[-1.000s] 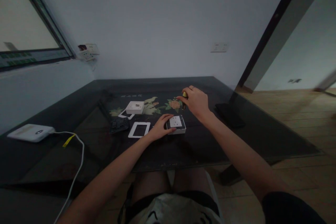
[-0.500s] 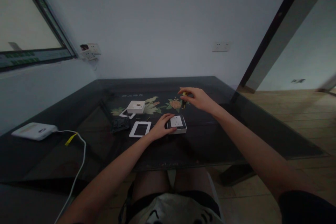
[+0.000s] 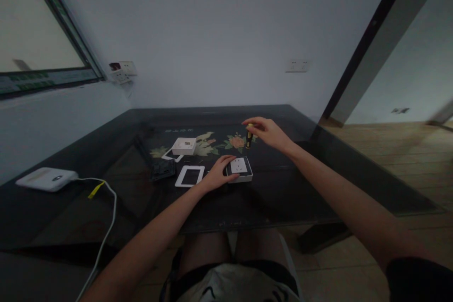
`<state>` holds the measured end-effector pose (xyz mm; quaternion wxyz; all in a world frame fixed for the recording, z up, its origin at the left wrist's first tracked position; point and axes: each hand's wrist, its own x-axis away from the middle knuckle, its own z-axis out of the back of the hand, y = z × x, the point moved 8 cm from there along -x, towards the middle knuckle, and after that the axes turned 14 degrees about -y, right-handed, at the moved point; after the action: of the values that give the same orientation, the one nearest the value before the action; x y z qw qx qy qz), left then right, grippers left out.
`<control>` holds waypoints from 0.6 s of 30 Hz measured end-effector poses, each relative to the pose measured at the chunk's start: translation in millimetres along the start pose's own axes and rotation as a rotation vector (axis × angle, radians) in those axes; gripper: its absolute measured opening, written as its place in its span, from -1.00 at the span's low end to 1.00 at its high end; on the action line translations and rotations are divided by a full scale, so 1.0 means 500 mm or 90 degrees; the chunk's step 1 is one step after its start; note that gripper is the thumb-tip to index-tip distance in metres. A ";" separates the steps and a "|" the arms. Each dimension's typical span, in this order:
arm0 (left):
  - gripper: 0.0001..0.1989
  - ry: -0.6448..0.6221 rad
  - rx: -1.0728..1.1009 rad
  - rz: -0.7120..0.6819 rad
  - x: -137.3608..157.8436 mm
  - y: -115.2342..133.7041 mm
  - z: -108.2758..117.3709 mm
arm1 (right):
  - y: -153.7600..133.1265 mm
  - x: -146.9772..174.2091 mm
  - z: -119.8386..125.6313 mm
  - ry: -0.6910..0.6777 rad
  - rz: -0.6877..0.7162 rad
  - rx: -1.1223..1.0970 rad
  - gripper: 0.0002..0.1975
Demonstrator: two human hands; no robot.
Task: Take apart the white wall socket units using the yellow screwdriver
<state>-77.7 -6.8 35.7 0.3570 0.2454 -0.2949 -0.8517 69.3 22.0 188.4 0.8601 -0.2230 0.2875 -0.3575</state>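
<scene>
My left hand (image 3: 218,174) grips the left side of a white socket box (image 3: 239,167), thumb at the near edge and fingers at the far one. On its top is a white socket panel with dark slots, edged in black. Above the box's far right corner, my right hand (image 3: 266,131) pinches a yellow and black screwdriver (image 3: 249,137) by the top of its handle. The screwdriver stands nearly upright; its thin shaft is too faint to make out. Left of my left hand lies a white cover frame (image 3: 190,184) with a rectangular opening.
Farther left are a black plastic piece (image 3: 163,170) and an open white box (image 3: 184,146) on another white frame (image 3: 168,155). Small screws (image 3: 200,161) lie nearby on the dark table (image 3: 283,198). A white device (image 3: 47,179) with a cable (image 3: 112,217) sits at the far left.
The screwdriver in my right hand has tilted slightly and shows more of its handle. My left hand keeps its grip on the socket box. The view has shifted a little.
</scene>
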 end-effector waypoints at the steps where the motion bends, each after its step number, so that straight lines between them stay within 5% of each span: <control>1: -0.41 -0.001 0.000 0.000 0.000 0.000 0.000 | -0.006 0.001 0.005 0.020 -0.004 0.048 -0.79; 7: -0.40 -0.004 0.000 0.009 -0.001 0.001 -0.001 | -0.004 -0.011 0.011 0.041 -0.083 0.206 -0.67; 13: -0.40 0.001 0.007 0.009 0.000 0.003 0.001 | 0.006 -0.033 -0.010 -0.141 -0.070 0.125 -0.65; 18: -0.40 0.003 0.002 0.008 0.000 0.002 0.001 | -0.032 -0.023 -0.013 -0.057 -0.093 0.356 -0.72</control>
<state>-77.5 -7.5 36.6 0.3627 0.2459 -0.2968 -0.8485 50.7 19.3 197.0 0.8720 -0.0129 0.1232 -0.4735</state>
